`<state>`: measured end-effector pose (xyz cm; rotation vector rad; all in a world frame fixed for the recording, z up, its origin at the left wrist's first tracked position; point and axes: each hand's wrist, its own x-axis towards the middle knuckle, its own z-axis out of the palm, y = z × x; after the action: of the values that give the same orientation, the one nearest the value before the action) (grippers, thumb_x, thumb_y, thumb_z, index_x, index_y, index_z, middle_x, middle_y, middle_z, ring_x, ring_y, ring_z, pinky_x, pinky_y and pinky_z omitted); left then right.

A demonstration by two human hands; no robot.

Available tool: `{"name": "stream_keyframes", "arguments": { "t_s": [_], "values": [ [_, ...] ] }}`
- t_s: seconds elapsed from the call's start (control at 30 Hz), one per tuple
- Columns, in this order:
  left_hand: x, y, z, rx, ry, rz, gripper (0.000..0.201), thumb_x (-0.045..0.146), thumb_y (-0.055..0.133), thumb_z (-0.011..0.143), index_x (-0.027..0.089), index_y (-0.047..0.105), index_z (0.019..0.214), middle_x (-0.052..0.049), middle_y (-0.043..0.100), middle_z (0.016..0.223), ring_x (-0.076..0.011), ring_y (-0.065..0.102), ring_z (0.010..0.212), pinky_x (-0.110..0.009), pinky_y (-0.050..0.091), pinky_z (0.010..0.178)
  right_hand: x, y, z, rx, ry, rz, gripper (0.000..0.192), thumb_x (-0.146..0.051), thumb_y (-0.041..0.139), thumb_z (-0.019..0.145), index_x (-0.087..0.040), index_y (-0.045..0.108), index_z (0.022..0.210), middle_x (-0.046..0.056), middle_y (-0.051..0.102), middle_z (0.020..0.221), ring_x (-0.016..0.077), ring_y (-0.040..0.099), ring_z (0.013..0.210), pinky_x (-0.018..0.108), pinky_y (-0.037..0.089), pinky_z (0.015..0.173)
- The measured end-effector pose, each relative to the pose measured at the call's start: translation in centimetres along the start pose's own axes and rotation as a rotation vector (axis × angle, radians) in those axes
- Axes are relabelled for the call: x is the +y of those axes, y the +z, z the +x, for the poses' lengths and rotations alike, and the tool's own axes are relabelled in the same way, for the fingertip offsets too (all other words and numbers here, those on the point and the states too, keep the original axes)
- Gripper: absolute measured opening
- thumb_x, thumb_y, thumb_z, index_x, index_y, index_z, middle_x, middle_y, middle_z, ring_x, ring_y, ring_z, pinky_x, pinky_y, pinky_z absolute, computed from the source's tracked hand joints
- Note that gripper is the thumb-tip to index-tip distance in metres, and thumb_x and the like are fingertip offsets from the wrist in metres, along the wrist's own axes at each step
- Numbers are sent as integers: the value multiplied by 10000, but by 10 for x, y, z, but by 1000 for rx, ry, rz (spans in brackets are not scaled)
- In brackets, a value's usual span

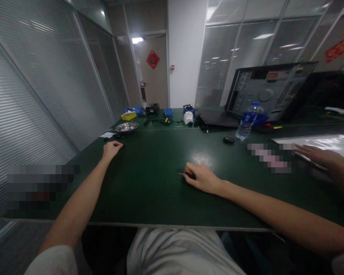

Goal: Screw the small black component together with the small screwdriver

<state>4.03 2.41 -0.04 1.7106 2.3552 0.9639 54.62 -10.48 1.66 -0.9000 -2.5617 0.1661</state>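
A small dark tool (189,175) with a thin metal tip is pinched in the curled right hand (202,178) near the middle of the green table (149,191); its body is mostly hidden by the fingers, so its kind cannot be told. The left hand (111,149) is rested loosely closed and empty on the table, well apart. Little appears to be done: no workpiece is seen under the tip. A metal bowl (127,127) and a water bottle (246,121) are left untouched farther back, and another person's hand (318,156) is laid flat at the right.

The right hand (203,178) hides most of a small dark tool (189,175); another person's hand (322,156) runs off the right edge.
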Motion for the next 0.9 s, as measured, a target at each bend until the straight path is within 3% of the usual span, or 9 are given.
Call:
{"name": "stream_keyframes", "arguments": {
  "t_s": [0.17,0.3,0.43,0.53,0.6,0.7,0.77,0.83,0.9],
  "values": [
    [1,-4,0,-71,-42,-88,321,330,768,814,176,782,1095,-80,783,1002,-231,712,933,-306,527,862,-3,3,2,-10,2,-11,156,-330,529,993,-212,474,907,-14,574,812,129,486,649,272,271,612],
    [20,-9,-6,-189,-3,-144,338,375,829,735,209,806,1028,-63,783,1030,-238,705,979,-310,520,894,-4,2,1,-19,27,16,133,-334,531,999,-214,508,947,-10,621,839,129,521,644,272,304,617],
    [75,-4,-39,-527,218,-248,366,447,830,728,233,812,1024,-60,767,1105,-261,688,1042,-341,516,924,-5,1,2,-20,72,83,190,-375,563,997,-224,538,1110,26,696,978,171,645,798,278,400,690],
    [133,12,-92,-782,474,-366,361,450,778,802,231,789,1088,-58,753,1118,-235,688,1008,-335,523,890,-6,0,2,-9,126,98,355,-445,620,969,-231,534,1239,47,710,1038,200,673,862,291,439,724],
    [166,26,-130,-846,602,-434,359,433,756,835,208,770,1114,-64,754,1051,-213,688,931,-320,528,835,-7,-1,2,-4,160,97,409,-469,637,957,-232,539,1276,40,713,997,198,669,820,288,438,703],
    [198,39,-168,-839,654,-510,352,377,760,839,186,736,1134,-65,745,975,-190,679,859,-295,526,768,-7,-1,2,0,167,109,392,-473,640,957,-235,571,1260,28,720,969,191,665,795,279,425,685],
    [209,35,-178,-815,640,-508,394,352,770,829,190,709,1183,-69,744,1012,-174,672,811,-283,526,718,-6,-1,2,2,155,114,379,-477,642,958,-234,595,1244,32,728,998,192,673,818,279,430,701],
    [216,16,-182,-725,642,-463,409,358,745,857,206,690,1233,-71,741,1072,-157,655,752,-279,525,671,-5,-1,2,0,148,113,385,-478,646,957,-231,608,1250,38,734,1035,198,683,850,283,442,723],
    [223,-14,-190,-511,688,-440,338,371,672,926,235,696,1235,-60,738,1087,-156,646,741,-295,537,676,-4,-1,2,-8,144,110,393,-469,644,960,-230,613,1271,45,737,1072,204,691,883,289,457,752]
  ]
}}
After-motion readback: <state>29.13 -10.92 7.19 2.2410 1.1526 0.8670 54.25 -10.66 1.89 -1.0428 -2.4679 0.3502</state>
